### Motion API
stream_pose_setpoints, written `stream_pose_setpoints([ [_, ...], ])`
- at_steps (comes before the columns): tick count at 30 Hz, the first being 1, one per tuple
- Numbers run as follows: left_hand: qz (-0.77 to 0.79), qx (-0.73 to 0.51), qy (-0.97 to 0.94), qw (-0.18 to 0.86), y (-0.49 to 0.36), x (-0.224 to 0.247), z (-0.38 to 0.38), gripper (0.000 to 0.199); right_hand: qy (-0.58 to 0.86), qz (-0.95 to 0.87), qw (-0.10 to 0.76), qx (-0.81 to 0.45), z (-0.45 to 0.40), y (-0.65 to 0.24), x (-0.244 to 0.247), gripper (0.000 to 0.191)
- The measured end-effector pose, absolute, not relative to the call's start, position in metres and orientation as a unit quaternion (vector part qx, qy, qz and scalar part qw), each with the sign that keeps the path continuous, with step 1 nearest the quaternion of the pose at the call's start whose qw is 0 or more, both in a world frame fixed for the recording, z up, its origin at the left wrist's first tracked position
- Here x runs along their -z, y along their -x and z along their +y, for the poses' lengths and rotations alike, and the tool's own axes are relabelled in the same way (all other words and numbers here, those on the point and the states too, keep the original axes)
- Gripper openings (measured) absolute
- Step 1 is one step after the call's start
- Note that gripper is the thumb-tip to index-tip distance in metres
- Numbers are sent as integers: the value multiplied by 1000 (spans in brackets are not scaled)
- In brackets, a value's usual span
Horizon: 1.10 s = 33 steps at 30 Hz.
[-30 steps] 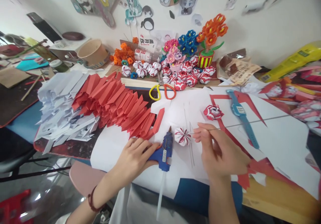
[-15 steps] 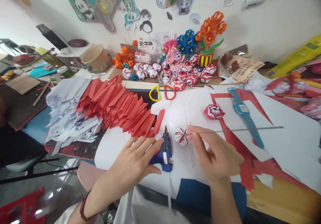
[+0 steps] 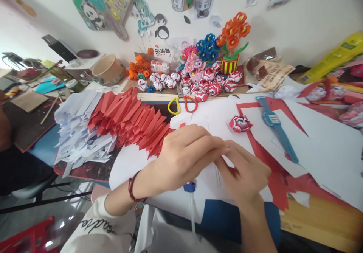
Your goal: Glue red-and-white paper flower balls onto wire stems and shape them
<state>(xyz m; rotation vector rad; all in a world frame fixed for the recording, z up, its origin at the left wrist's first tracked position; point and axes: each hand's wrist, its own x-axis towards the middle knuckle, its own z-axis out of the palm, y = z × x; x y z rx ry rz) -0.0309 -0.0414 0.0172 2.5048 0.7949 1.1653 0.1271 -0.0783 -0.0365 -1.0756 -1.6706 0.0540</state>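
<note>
My left hand (image 3: 188,152) reaches across to my right hand (image 3: 245,168), and their fingertips meet above the white paper. Both hands have their fingers pinched together; whatever lies between them is too small or hidden to make out. Beneath my left hand, the blue glue gun (image 3: 190,187) is mostly covered, with only its rear end and a white glue stick (image 3: 192,213) showing. A red and white paper flower (image 3: 241,124) rests beyond my right hand. Thin wires (image 3: 217,174) lie on the paper between my hands.
Folded red strips (image 3: 127,120) and white strips (image 3: 78,113) are piled at the left. Scissors (image 3: 183,105) lie behind my hands, before several finished paper flowers (image 3: 208,84). A blue watch (image 3: 279,130) lies on red and white paper at the right.
My left hand has left the glue gun and moved right to meet my right hand. The long thin rod and the striped paper ball at my right fingertips are no longer visible.
</note>
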Motion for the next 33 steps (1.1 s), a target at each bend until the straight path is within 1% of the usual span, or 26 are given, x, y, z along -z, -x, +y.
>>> stream_pose_setpoints([
  [2, 281, -383, -872, 118, 31, -19, -41, 11, 498, -680, 535, -56, -83, -131, 38, 24],
  [4, 282, -352, -885, 115, 31, -22, -41, 17, 555, -648, 515, -81, -89, -134, 45, 41],
  [6, 288, -323, -895, 113, 32, -24, -40, 21, 600, -635, 477, -93, -95, -134, 59, 60],
  [8, 296, -307, -898, 108, 32, -23, -39, 23, 611, -654, 436, -94, -98, -131, 75, 67],
  [11, 303, -292, -900, 109, 33, -18, -38, 19, 623, -665, 404, -80, -97, -125, 94, 61],
  [13, 304, -292, -900, 110, 36, -14, -38, 17, 634, -662, 394, -67, -95, -122, 99, 54],
  [16, 304, -298, -896, 127, 42, -9, -42, 15, 628, -663, 404, -55, -93, -120, 100, 39],
  [18, 312, -304, -889, 142, 45, -7, -44, 14, 615, -665, 420, -51, -92, -120, 99, 33],
  [21, 320, -328, -876, 149, 48, -5, -48, 14, 603, -662, 442, -41, -93, -119, 99, 32],
  [25, 314, -347, -870, 155, 48, -4, -51, 11, 601, -661, 447, -41, -94, -119, 99, 33],
  [33, 332, -333, -872, 136, 47, -5, -53, 15, 600, -655, 453, -75, -96, -119, 98, 36],
])
